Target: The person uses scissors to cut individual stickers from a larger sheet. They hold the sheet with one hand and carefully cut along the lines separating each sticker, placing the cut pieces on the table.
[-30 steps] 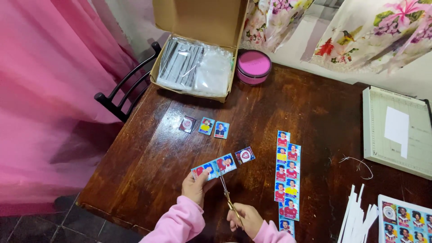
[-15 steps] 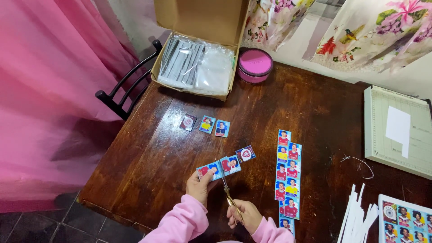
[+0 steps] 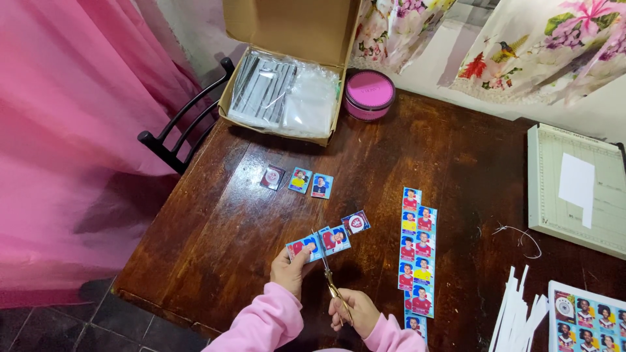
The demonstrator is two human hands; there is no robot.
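Note:
My left hand (image 3: 288,270) pinches one end of a short strip of picture stickers (image 3: 328,238), held just above the dark wooden table (image 3: 222,215). My right hand (image 3: 352,311) grips a pair of gold-handled scissors (image 3: 328,270), whose blades reach up into the strip between two stickers. Both sleeves are pink. Three single cut stickers (image 3: 297,179) lie in a row farther back on the table. Two long sticker strips (image 3: 416,251) lie side by side to the right of my hands.
An open cardboard box (image 3: 287,98) of clear plastic sleeves and a round pink tin (image 3: 369,94) stand at the back. A paper trimmer (image 3: 577,189) sits far right. White paper offcuts (image 3: 518,313) and a sticker sheet (image 3: 587,319) lie bottom right. A black chair (image 3: 179,127) stands at the left.
The scissor blades have moved up into the sticker strip. The left hand has lifted the strip slightly to the right. Otherwise the table is unchanged.

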